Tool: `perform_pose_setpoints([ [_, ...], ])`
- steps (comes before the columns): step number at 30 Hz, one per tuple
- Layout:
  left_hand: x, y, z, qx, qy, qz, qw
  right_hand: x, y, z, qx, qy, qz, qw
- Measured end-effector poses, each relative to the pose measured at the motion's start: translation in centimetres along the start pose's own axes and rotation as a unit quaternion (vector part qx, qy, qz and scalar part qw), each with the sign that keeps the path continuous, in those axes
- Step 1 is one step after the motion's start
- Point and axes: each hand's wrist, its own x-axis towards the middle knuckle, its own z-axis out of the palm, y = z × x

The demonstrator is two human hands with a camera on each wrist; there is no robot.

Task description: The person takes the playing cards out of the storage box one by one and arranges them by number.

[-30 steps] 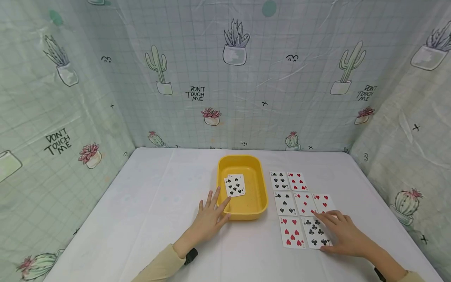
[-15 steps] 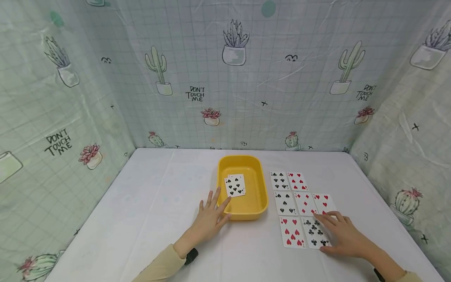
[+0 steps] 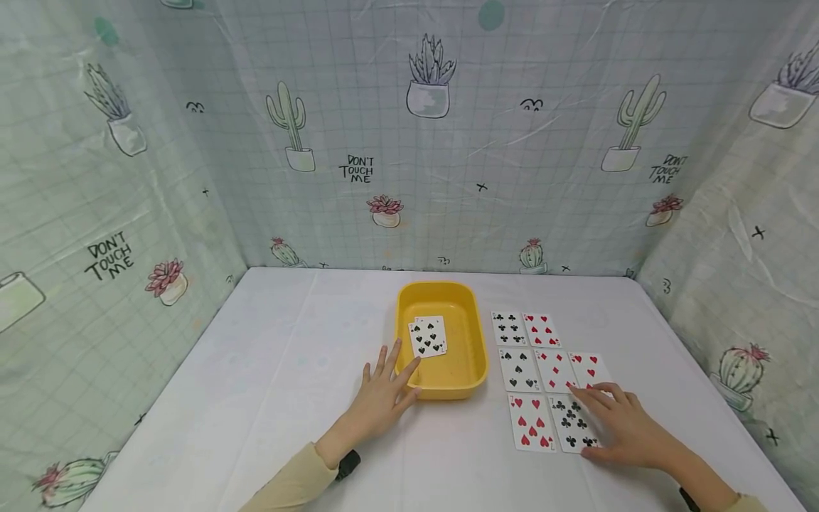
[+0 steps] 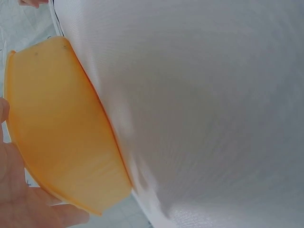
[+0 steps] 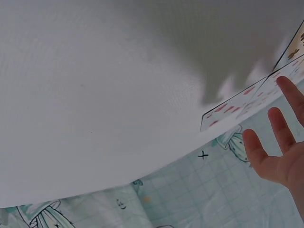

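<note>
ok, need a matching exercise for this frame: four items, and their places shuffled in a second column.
Items:
1. seven of spades
2. yellow tub
3. left hand
4. right hand

Places:
A. resting on the seven of clubs at the near right
B. lying face up inside the tub
C. on the white table, left of the card grid
D. against the tub's near left corner, fingers straight

Pairs: 1-B, 2-C, 3-D, 4-A
</note>
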Motion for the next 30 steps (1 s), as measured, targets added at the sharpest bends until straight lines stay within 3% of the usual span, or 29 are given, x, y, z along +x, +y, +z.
perform_pose_setpoints([
  [13, -0.1, 0.1, 0.1, -0.002, 0.003, 0.000, 1.0000, 1.6, 0.0, -0.8, 0.016, 0.036, -0.029, 0.999],
  [30, 0.1, -0.2, 0.3, 0.007, 0.008, 0.005, 0.9999, 5.6, -1.2, -2.5, 0.020, 0.038, -0.067, 0.997],
])
